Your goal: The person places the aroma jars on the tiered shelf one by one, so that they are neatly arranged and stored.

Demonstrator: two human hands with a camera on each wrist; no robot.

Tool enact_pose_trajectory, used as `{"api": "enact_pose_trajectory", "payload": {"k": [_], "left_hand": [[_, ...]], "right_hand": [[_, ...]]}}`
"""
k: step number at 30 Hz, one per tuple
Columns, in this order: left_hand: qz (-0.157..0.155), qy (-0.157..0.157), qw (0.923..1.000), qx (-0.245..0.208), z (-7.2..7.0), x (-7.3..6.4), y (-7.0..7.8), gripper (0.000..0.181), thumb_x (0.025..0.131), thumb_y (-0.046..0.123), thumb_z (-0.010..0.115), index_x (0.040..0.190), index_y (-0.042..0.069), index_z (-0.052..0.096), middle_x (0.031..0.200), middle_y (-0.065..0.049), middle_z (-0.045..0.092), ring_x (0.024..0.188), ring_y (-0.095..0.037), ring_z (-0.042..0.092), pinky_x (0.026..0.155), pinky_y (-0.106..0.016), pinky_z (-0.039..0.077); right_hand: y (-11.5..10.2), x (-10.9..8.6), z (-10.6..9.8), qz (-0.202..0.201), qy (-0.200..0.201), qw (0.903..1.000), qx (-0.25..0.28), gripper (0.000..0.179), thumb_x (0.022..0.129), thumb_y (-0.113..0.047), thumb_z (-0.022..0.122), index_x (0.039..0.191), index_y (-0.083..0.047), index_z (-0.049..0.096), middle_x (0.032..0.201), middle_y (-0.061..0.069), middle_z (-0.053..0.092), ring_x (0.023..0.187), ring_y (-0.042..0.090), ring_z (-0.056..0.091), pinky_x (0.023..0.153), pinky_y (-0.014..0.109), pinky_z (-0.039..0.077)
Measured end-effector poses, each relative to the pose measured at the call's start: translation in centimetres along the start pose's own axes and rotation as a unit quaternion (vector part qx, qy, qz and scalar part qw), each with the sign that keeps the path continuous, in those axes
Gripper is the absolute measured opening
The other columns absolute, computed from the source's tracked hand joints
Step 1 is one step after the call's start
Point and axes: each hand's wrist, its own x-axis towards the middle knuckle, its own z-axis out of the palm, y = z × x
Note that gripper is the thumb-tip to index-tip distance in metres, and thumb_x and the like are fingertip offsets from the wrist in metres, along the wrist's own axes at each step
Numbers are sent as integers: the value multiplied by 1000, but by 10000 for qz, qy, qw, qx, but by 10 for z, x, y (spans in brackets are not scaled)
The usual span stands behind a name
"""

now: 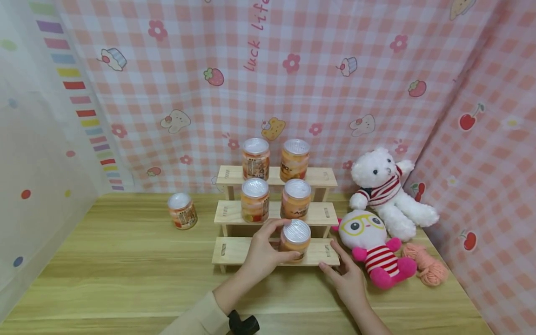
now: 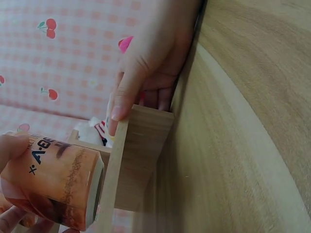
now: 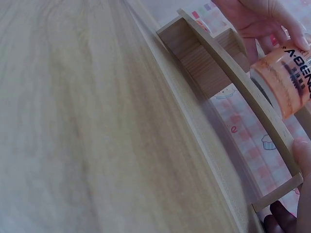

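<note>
My left hand point(image 1: 264, 251) grips a small orange can point(image 1: 296, 242) with a silver pull-tab lid, thumb in front and fingers around the far side. The can is at the right half of the lowest tier of a wooden three-tier stand point(image 1: 234, 251); in the left wrist view its base is close over the board point(image 2: 116, 170). At the stand's right end, my right hand point(image 1: 349, 279) holds the lowest tier, thumb at its front corner and fingers around the end. Two matching cans point(image 1: 255, 200) are on the middle tier and two more point(image 1: 295, 160) on the top one.
Another such can point(image 1: 182, 211) stands on the table left of the stand. To the right lie a white teddy bear point(image 1: 389, 195), a pink-and-white plush doll point(image 1: 372, 246) and a skein of peach yarn point(image 1: 425, 264). Checked cloth point(image 1: 251, 102) hangs behind.
</note>
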Motion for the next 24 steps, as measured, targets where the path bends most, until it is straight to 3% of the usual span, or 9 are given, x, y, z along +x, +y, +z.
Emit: {"api": "enact_pose_trajectory", "payload": {"k": [11,13,21,24], "left_hand": [[-60,-50,10000,-61,4,0,4,64,66,6,88,122,8,58,117,-3,56,108,-21,53,77,-37,55],[-34,-96,9999,-38,5,0,-1,65,66,10,88,123,10,58,118,-2,55,109,-20,52,78,-36,54],[-108,-160,9998,-23,-3,-4,0,72,68,15,88,131,14,53,125,-2,52,111,-22,52,83,-44,52],[-166,-204,9997,-5,-9,-7,4,73,68,16,88,131,16,53,127,1,52,113,-22,52,86,-46,51]], "right_hand": [[1,0,0,36,-10,10000,-40,60,77,6,75,132,9,51,137,22,47,120,30,47,89,11,39],[3,0,-1,11,-11,10000,-62,60,77,6,75,132,9,51,137,23,47,120,32,46,89,11,39],[37,5,1,23,12,10000,73,63,77,-2,79,135,-2,54,139,12,49,121,21,48,89,10,39],[41,6,1,-56,4,9999,124,63,77,-3,79,135,-2,54,139,12,49,122,22,46,90,11,39]]}}
